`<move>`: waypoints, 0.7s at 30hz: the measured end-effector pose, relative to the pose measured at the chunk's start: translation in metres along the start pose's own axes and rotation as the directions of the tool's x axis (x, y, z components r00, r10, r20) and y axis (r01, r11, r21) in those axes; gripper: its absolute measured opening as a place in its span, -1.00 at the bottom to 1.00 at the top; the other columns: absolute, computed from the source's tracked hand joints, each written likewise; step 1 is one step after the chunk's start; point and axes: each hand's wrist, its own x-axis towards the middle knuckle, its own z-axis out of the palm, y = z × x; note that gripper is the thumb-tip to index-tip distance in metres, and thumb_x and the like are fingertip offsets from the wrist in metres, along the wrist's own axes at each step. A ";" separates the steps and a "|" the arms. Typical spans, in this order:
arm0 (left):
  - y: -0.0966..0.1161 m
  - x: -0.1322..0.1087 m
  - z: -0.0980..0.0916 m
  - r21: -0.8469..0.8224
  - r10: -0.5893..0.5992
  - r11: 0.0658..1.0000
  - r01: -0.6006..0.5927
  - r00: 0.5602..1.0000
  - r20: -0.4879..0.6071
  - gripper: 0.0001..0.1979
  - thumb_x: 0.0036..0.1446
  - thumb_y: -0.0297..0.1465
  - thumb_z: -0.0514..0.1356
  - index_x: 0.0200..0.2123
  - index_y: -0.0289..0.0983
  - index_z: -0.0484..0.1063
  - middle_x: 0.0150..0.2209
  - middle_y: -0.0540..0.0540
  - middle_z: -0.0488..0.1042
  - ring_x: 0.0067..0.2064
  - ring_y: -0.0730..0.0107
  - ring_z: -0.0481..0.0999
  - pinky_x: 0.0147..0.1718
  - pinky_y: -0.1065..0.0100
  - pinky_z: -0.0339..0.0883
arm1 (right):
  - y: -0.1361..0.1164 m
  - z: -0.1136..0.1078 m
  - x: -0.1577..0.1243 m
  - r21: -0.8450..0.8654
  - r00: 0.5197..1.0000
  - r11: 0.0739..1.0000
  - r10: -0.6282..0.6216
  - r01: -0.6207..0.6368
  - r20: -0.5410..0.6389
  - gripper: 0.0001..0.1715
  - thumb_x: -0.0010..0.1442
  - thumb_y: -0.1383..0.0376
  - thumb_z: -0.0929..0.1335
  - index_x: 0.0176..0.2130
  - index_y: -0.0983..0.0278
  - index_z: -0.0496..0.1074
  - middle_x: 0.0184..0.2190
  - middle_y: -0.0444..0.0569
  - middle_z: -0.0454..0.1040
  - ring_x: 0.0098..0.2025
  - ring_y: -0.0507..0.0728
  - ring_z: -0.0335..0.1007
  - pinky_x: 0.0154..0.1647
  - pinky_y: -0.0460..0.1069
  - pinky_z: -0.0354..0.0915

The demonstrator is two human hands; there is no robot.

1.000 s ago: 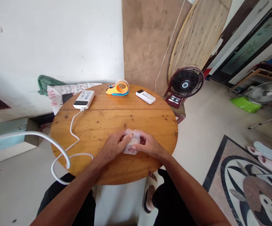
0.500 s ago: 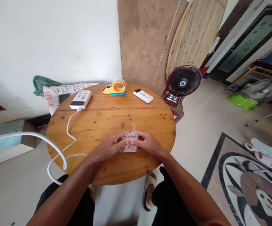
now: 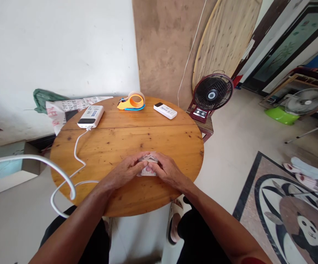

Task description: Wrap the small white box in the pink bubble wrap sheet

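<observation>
A small folded pinkish paper wad (image 3: 147, 165), perhaps banknotes, rests on the round wooden table (image 3: 115, 146) near its front edge. My left hand (image 3: 126, 171) presses on the wad from the left with closed fingers. My right hand (image 3: 167, 169) covers its right side, fingers curled over it. Most of the wad is hidden under my fingers.
At the table's far side lie a white power bank (image 3: 91, 116) with a white cable (image 3: 78, 161), an orange tape dispenser (image 3: 131, 101) and a white remote (image 3: 165, 110). A dark fan (image 3: 212, 93) stands on a stool at the right. A panda rug (image 3: 291, 216) covers the floor.
The tape strip sticking up behind the wad half a second ago no longer shows. Both hands have closed in tighter over the wad, and the view has shifted slightly.
</observation>
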 end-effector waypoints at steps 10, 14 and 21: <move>-0.002 0.001 -0.001 0.015 -0.021 1.000 0.021 1.000 -0.011 -0.46 0.23 -0.16 0.07 0.20 -0.30 0.27 0.09 -0.18 0.45 0.07 0.10 0.43 0.09 0.16 0.26 | 0.005 0.009 -0.003 -0.058 0.997 0.997 -0.045 0.041 -0.065 -0.78 0.31 0.26 0.24 -0.12 0.26 0.42 -0.20 0.00 0.48 -0.16 0.12 0.37 -0.11 0.00 0.25; -0.005 0.002 0.000 0.024 -0.034 0.999 0.035 0.998 -0.050 -0.46 0.21 -0.15 0.09 0.17 -0.33 0.29 0.04 -0.20 0.48 0.05 0.10 0.44 0.07 0.16 0.27 | 0.004 0.012 -0.004 -0.061 0.992 0.996 -0.067 0.060 -0.109 -0.79 0.32 0.25 0.24 -0.17 0.24 0.44 -0.20 -0.01 0.49 -0.15 0.12 0.38 -0.09 0.00 0.27; -0.010 0.005 0.002 -0.004 -0.038 0.999 0.038 0.995 -0.096 -0.49 0.18 -0.13 0.12 0.08 -0.34 0.33 -0.04 -0.18 0.51 -0.05 0.17 0.48 -0.05 0.23 0.34 | 0.009 0.014 -0.005 -0.023 0.984 0.997 -0.080 0.077 -0.161 -0.76 0.31 0.27 0.25 -0.09 0.24 0.45 -0.10 0.02 0.48 -0.05 0.14 0.38 0.00 0.02 0.27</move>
